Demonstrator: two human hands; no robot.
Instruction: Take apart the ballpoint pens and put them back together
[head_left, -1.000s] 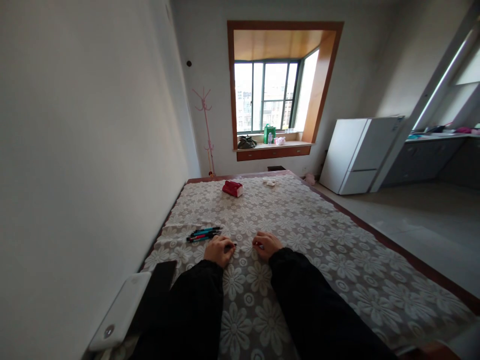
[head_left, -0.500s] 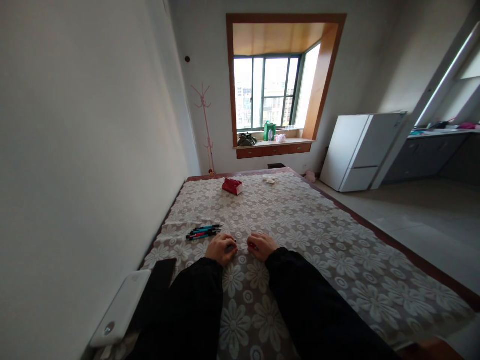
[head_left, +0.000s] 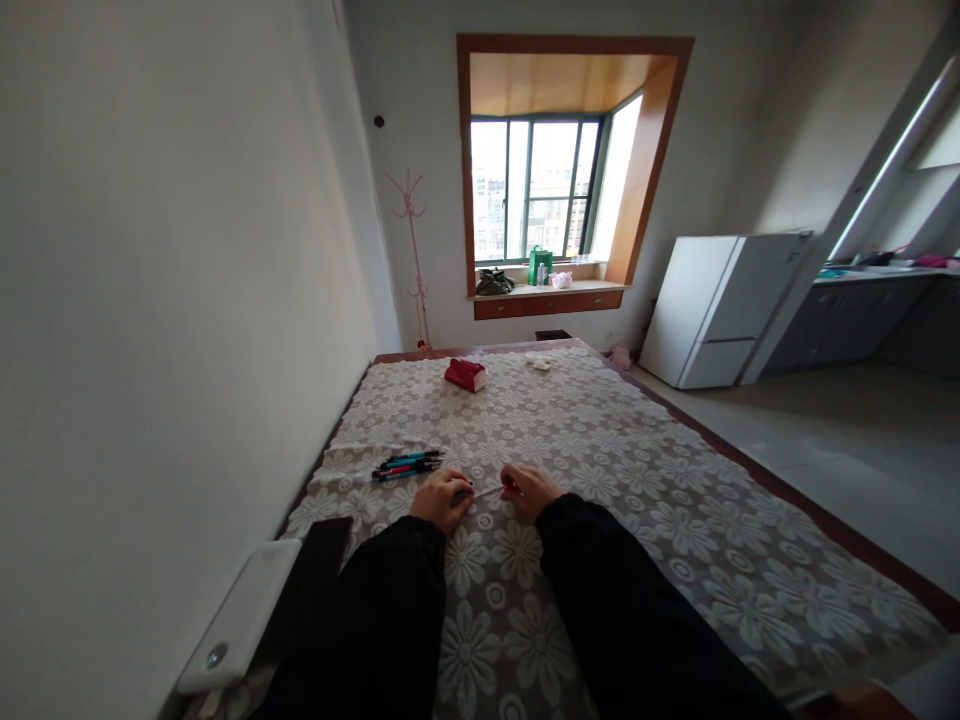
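Just above the tablecloth (head_left: 469, 640), my left hand (head_left: 442, 499) is closed in a pinch, with a small dark tip showing at its fingers. A thin whitish rod (head_left: 489, 491), looking like a pen refill, spans the gap between my two hands. My right hand (head_left: 531, 491) is closed at the rod's other end, its fingers curled around a bit of red that is mostly hidden. Several pens (head_left: 409, 465), blue, black and red, lie in a bunch beyond my left hand.
A red tissue pack (head_left: 465, 375) lies farther up the table, with a small white item (head_left: 538, 364) to its right. By the wall at left are a white power bank (head_left: 244, 615) and a dark flat object (head_left: 307, 580). A fridge (head_left: 720, 310) stands beyond the table's right side.
My right hand has shifted slightly to the right, and more of the thin rod shows between the hands. My left hand stays nearly in place.
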